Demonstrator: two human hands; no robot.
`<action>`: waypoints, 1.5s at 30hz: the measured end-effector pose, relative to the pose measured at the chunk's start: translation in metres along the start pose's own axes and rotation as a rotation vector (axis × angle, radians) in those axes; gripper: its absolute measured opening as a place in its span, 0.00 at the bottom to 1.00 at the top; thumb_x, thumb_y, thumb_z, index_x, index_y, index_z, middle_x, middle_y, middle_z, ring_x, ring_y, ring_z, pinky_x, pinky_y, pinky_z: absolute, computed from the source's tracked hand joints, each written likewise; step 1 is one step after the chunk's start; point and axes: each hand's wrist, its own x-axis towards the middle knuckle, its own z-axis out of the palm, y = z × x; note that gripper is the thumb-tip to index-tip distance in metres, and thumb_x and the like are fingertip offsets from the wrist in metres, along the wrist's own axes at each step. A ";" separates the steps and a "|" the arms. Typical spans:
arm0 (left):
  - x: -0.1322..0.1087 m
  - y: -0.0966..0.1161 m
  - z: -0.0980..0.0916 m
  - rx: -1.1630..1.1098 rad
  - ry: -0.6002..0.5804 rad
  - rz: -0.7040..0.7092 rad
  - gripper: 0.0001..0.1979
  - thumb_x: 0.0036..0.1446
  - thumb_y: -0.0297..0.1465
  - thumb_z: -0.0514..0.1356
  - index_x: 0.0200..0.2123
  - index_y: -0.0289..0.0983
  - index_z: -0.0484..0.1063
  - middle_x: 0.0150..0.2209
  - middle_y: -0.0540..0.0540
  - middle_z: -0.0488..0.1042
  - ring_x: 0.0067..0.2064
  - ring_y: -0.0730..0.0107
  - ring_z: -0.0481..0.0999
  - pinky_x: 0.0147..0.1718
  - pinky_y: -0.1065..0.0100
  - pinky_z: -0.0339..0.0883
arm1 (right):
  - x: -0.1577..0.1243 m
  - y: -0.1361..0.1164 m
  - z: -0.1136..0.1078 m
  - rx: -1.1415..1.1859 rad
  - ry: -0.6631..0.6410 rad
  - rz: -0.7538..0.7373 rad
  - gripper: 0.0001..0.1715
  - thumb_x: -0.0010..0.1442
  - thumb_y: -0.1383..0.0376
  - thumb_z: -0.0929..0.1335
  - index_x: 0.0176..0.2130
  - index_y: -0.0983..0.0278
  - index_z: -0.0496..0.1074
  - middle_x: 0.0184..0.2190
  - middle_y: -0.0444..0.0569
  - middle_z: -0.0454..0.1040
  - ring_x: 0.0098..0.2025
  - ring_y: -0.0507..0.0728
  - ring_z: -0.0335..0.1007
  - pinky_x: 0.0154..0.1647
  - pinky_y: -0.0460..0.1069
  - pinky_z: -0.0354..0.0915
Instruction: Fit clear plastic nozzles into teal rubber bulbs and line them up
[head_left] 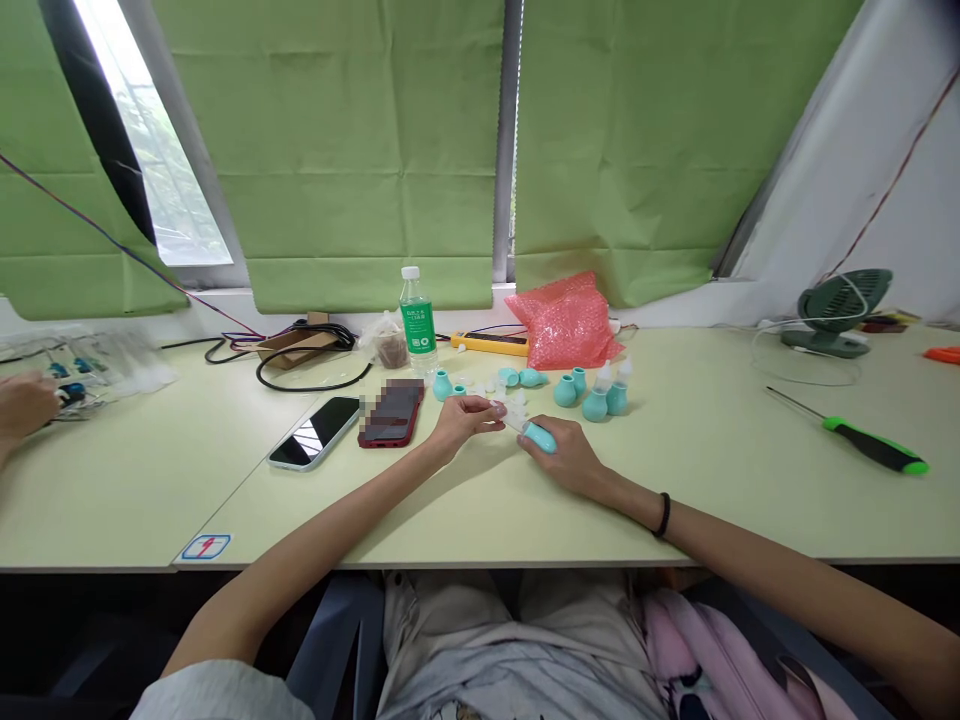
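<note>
A teal rubber bulb [540,438] of a small bulb syringe is gripped in my right hand [571,458]. Its translucent nozzle [513,419] points left, and the fingertips of my left hand [466,420] pinch it. How far the nozzle sits in the bulb I cannot tell. Just beyond my hands lie small whitish pieces [495,385] and loose teal bulbs [532,378]. Another teal bulb [442,385] stands behind my left hand. On the right are two upright bulb syringes [595,403] with clear tips, next to two bare bulbs [565,390].
Two phones, one pale-edged [315,433] and one red-cased [391,412], lie left of my hands. Behind stand a water bottle [418,325] and a pink bubble-wrap bag [570,325]. A screwdriver [874,445] and a fan [836,310] are right. Another person's hand [26,405] touches bagged parts far left.
</note>
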 end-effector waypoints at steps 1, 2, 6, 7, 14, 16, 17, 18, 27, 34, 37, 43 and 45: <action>0.000 -0.001 0.000 -0.021 0.007 -0.001 0.10 0.34 0.30 0.64 0.21 0.30 0.72 0.27 0.46 0.71 0.30 0.73 0.69 0.38 0.62 0.66 | 0.000 -0.001 -0.001 0.026 0.001 0.008 0.11 0.50 0.61 0.61 0.29 0.65 0.67 0.24 0.47 0.69 0.26 0.52 0.62 0.29 0.46 0.56; 0.000 -0.002 0.000 -0.036 0.015 -0.007 0.10 0.33 0.31 0.64 0.21 0.30 0.72 0.27 0.47 0.70 0.29 0.74 0.69 0.38 0.62 0.66 | 0.001 -0.002 -0.002 0.060 -0.003 0.019 0.11 0.50 0.61 0.61 0.28 0.66 0.66 0.24 0.47 0.69 0.26 0.52 0.61 0.29 0.46 0.56; 0.001 -0.005 0.000 -0.039 0.042 -0.047 0.11 0.33 0.31 0.65 0.21 0.29 0.72 0.25 0.47 0.70 0.27 0.76 0.69 0.37 0.62 0.66 | 0.004 -0.003 -0.005 0.262 -0.087 0.104 0.12 0.49 0.60 0.62 0.24 0.66 0.66 0.20 0.44 0.66 0.23 0.50 0.59 0.26 0.45 0.55; 0.000 -0.006 0.001 -0.039 0.045 -0.050 0.11 0.33 0.31 0.65 0.21 0.29 0.72 0.25 0.46 0.70 0.27 0.76 0.69 0.37 0.63 0.66 | 0.005 -0.003 -0.006 0.325 -0.119 0.135 0.12 0.48 0.60 0.62 0.22 0.66 0.65 0.19 0.43 0.65 0.22 0.49 0.58 0.25 0.44 0.55; -0.003 -0.003 0.008 -0.077 0.065 -0.025 0.12 0.33 0.32 0.64 0.22 0.29 0.72 0.26 0.46 0.71 0.28 0.75 0.69 0.38 0.63 0.66 | 0.010 -0.001 -0.008 0.843 -0.333 0.440 0.15 0.45 0.56 0.65 0.22 0.68 0.65 0.14 0.42 0.63 0.14 0.46 0.55 0.15 0.43 0.51; -0.004 -0.002 0.008 -0.077 0.057 -0.029 0.12 0.33 0.32 0.65 0.22 0.29 0.71 0.25 0.47 0.70 0.27 0.76 0.69 0.38 0.62 0.66 | 0.010 -0.001 -0.008 0.958 -0.384 0.505 0.15 0.45 0.57 0.66 0.24 0.68 0.66 0.13 0.42 0.63 0.13 0.46 0.56 0.14 0.43 0.50; -0.005 -0.002 0.008 -0.075 0.050 -0.032 0.12 0.33 0.32 0.65 0.21 0.29 0.71 0.25 0.47 0.70 0.26 0.76 0.69 0.37 0.62 0.66 | 0.011 -0.001 -0.008 1.000 -0.410 0.531 0.15 0.45 0.57 0.65 0.25 0.69 0.66 0.13 0.42 0.63 0.13 0.46 0.56 0.14 0.43 0.49; -0.005 -0.002 0.007 -0.073 0.039 -0.036 0.12 0.33 0.32 0.65 0.21 0.28 0.71 0.24 0.48 0.70 0.26 0.77 0.69 0.37 0.62 0.66 | 0.011 0.000 -0.008 1.034 -0.434 0.558 0.15 0.46 0.58 0.65 0.25 0.69 0.66 0.13 0.43 0.63 0.13 0.46 0.57 0.13 0.42 0.49; -0.006 -0.004 0.005 -0.064 -0.002 -0.054 0.11 0.36 0.31 0.64 0.20 0.28 0.69 0.21 0.49 0.68 0.25 0.77 0.68 0.35 0.64 0.66 | 0.010 -0.005 -0.012 1.146 -0.497 0.644 0.14 0.48 0.59 0.64 0.25 0.70 0.67 0.12 0.43 0.63 0.13 0.45 0.56 0.12 0.41 0.50; -0.009 0.000 0.010 -0.075 0.016 -0.021 0.11 0.35 0.30 0.64 0.18 0.29 0.65 0.21 0.50 0.68 0.23 0.78 0.68 0.31 0.64 0.67 | 0.006 -0.007 -0.011 1.093 -0.431 0.547 0.15 0.47 0.58 0.65 0.25 0.70 0.67 0.13 0.43 0.64 0.13 0.46 0.56 0.13 0.42 0.50; -0.010 0.002 0.010 -0.066 -0.003 -0.005 0.12 0.34 0.30 0.64 0.18 0.29 0.64 0.21 0.49 0.68 0.23 0.77 0.68 0.30 0.64 0.68 | 0.006 -0.008 -0.010 1.070 -0.419 0.526 0.16 0.46 0.58 0.65 0.25 0.70 0.68 0.13 0.43 0.64 0.14 0.46 0.56 0.13 0.42 0.49; -0.010 0.003 0.011 -0.070 -0.010 -0.027 0.13 0.34 0.31 0.64 0.17 0.29 0.64 0.21 0.49 0.68 0.23 0.77 0.68 0.30 0.65 0.68 | 0.005 -0.009 -0.008 1.005 -0.405 0.482 0.17 0.46 0.56 0.65 0.25 0.69 0.67 0.13 0.42 0.64 0.13 0.46 0.56 0.14 0.43 0.50; -0.010 0.004 0.011 -0.076 -0.016 -0.029 0.13 0.33 0.31 0.65 0.18 0.29 0.64 0.21 0.49 0.68 0.24 0.76 0.68 0.30 0.64 0.68 | 0.005 -0.010 -0.008 0.977 -0.396 0.456 0.17 0.46 0.56 0.65 0.25 0.69 0.67 0.13 0.42 0.63 0.13 0.46 0.56 0.14 0.43 0.50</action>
